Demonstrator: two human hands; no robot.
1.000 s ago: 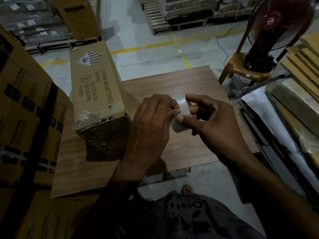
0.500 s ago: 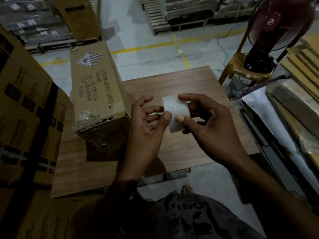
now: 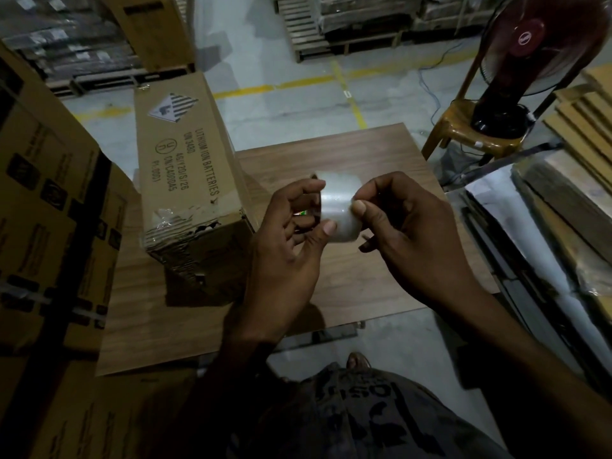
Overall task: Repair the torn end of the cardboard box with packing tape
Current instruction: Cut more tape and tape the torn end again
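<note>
A long cardboard box (image 3: 178,167) printed "LITHIUM ION BATTERIES" lies on the wooden table (image 3: 374,154), left of my hands. Its near end (image 3: 195,256) is torn and crumpled, with clear tape over the top edge. Above the table's middle I hold a roll of clear packing tape (image 3: 337,207) between both hands. My left hand (image 3: 284,246) grips the roll from the left, thumb on its face. My right hand (image 3: 407,226) holds it from the right, thumb pressed on the roll's outer surface.
Stacked cardboard boxes (image 3: 49,226) stand close at the left. A dark red fan (image 3: 536,51) sits on a yellow plastic chair (image 3: 463,127) at the right rear. Flat boards and sheets (image 3: 563,207) lie at the right. Pallets (image 3: 318,24) line the far floor.
The roll has turned in my hands and risen slightly. My left hand shifted from covering it to gripping its left side, and my right thumb now presses on the roll's surface.
</note>
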